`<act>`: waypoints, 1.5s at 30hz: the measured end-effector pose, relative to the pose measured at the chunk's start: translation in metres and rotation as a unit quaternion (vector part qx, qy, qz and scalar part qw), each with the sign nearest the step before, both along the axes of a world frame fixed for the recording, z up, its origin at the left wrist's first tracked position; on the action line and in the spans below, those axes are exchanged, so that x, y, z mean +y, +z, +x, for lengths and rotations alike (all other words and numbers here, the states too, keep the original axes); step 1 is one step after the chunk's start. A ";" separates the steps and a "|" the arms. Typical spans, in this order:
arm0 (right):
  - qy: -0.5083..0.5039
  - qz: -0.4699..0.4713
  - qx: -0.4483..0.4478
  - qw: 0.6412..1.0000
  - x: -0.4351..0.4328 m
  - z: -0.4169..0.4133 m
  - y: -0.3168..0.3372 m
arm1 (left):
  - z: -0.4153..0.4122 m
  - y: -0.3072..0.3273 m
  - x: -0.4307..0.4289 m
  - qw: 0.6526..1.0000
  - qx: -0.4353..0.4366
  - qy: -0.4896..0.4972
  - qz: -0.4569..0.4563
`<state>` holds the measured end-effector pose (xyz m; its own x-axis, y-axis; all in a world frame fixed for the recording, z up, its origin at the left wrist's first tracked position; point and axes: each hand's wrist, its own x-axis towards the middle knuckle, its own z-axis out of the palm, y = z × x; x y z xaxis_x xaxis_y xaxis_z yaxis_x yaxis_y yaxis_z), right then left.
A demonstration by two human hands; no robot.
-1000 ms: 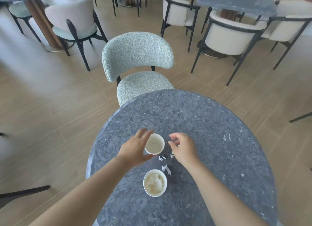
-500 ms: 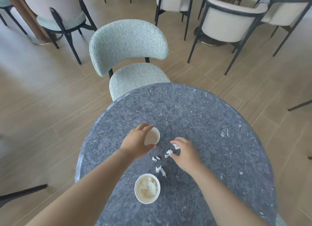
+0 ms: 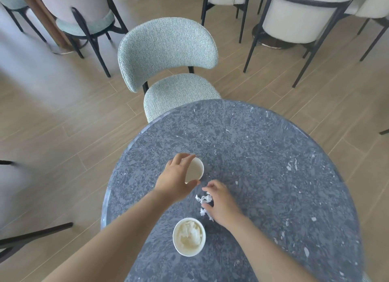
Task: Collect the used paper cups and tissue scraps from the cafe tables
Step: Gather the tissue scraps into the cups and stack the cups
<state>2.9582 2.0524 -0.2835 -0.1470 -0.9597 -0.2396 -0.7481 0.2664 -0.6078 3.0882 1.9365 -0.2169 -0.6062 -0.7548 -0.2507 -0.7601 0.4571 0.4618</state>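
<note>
Wood-plank floor (image 3: 63, 123), cafe setting, white armchairs (image 3: 294, 22) far right, teal chair (image 3: 168, 50) pushed in at the far edge of a round grey stone surface (image 3: 263, 155). Both forearms reach in from the near side. Left hand (image 3: 175, 181) is clamped on the empty cup (image 3: 195, 170) from the left, fingers over its far rim, thumb on the near side; the cup sits upright mid-surface, mouth up. Right hand (image 3: 221, 201) sits just right of the tissue scraps (image 3: 204, 198), palm down, forefinger and thumb arched round the cluster; cannot tell if the pinch has closed on them. One loose scrap (image 3: 203, 211) lies just nearer, at the thumb. Scraps lie between the two cups, in a short near-to-far line, closer to the right hand than the left. Near cup (image 3: 189, 254) stands upright close to the near edge, already stuffed with crumpled tissue, apart from both hands. Likely next: the scraps go left and far into the held cup, a short carry, so the cup must stay steady.
</note>
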 end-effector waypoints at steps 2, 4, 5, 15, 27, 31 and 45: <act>0.017 -0.003 0.001 1.000 0.000 0.004 -0.001 | 0.004 0.000 0.000 1.000 0.002 0.008 -0.007; 0.050 0.001 0.016 0.999 -0.002 0.006 -0.001 | 0.009 0.000 -0.002 1.000 0.000 0.017 -0.007; 0.068 0.005 0.026 0.997 -0.003 0.007 -0.001 | 0.012 0.001 -0.003 1.000 -0.001 0.021 -0.005; 0.104 0.028 0.077 0.991 -0.004 0.013 0.001 | 0.021 0.004 0.000 0.999 0.017 0.035 0.001; -0.065 -0.169 0.003 0.983 -0.020 0.006 0.076 | 0.035 0.015 0.012 0.996 0.069 0.013 0.060; -0.028 -0.162 -0.005 0.986 -0.031 0.018 0.084 | 0.045 0.025 0.018 0.996 0.079 -0.002 0.033; -0.050 -0.089 -0.025 0.994 0.020 -0.011 0.054 | 0.031 0.023 0.018 0.998 -0.004 -0.054 -0.020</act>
<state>2.9470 2.0722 -0.2294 -0.2361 -0.9687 -0.0765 -0.6902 0.2226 -0.6885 3.1191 1.9542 -0.1936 -0.6824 -0.6946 -0.2275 -0.7093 0.5543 0.4354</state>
